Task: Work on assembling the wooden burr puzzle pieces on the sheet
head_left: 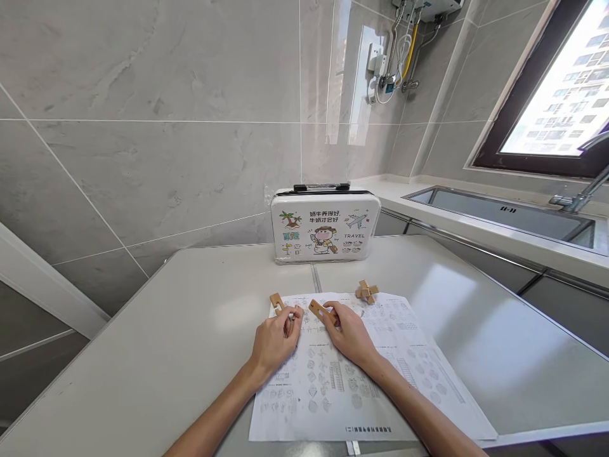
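1. The left hand (276,335) has its thumb and fingers closed on a wooden piece (275,299), whose far end sticks out past the fingertips; the fingers hide much of the rest
2. The right hand (349,331) grips a slotted wooden bar (314,308) between thumb and fingers, its free end angled away and toward the left
3. The piece and the bar are near each other but apart, over the far left part of a printed sheet (328,430) that lies spread on the white counter (143,355)
4. A cross-shaped wooden block (366,292) sits at the far edge of the sheet, beyond the right hand
5. A white case (326,231) with cartoon prints and a black handle stands upright farther back on the counter, before the gray tiled wall (190,171)
6. Off to the right, a sink (499,206) with a metal faucet (576,202) lies below a window (556,95)
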The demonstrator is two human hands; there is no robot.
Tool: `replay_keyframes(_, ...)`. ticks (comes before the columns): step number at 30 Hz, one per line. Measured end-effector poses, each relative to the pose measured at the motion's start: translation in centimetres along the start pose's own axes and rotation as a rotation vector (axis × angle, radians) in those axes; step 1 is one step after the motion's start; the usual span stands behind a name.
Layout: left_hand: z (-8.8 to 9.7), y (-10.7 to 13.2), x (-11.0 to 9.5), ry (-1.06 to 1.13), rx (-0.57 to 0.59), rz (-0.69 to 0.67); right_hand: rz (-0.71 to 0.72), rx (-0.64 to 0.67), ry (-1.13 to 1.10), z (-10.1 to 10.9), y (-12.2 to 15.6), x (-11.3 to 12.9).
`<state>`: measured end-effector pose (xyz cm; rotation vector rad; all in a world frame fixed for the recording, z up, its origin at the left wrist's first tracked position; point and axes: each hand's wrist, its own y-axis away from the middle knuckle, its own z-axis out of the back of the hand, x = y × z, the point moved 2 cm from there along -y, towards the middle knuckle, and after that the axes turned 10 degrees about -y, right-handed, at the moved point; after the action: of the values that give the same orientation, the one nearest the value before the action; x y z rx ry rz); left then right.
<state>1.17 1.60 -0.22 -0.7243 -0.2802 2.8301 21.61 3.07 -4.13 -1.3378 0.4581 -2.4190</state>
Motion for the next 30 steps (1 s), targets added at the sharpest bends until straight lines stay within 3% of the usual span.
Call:
replay_keyframes(8,-0.67,0.08,0.19,-0.102,0.061,-0.037,0.051,0.108,-0.013,-0.34,0.26,0.52)
replay_keyframes(17,-0.65,0.35,0.22,-0.201,0.055,-0.122,0.053,0.076,0.048,-0.38,0.31,0.29)
replay_keyframes(25,-0.61,0.43,0.36,-0.151,0.081,-0.16,0.082,0.1,0.042,-0.36,0.44,0.46)
replay_keyframes(27,-0.44,0.35,0.34,-0.166,0.06,-0.174,0.08,0.11,0.042,-0.34,0.45,0.55)
replay_keyframes(30,0.12,-0.05,0.49,-0.239,-0.069,-0.216,0.078,0.133,0.028,-0.33,0.48,0.65)
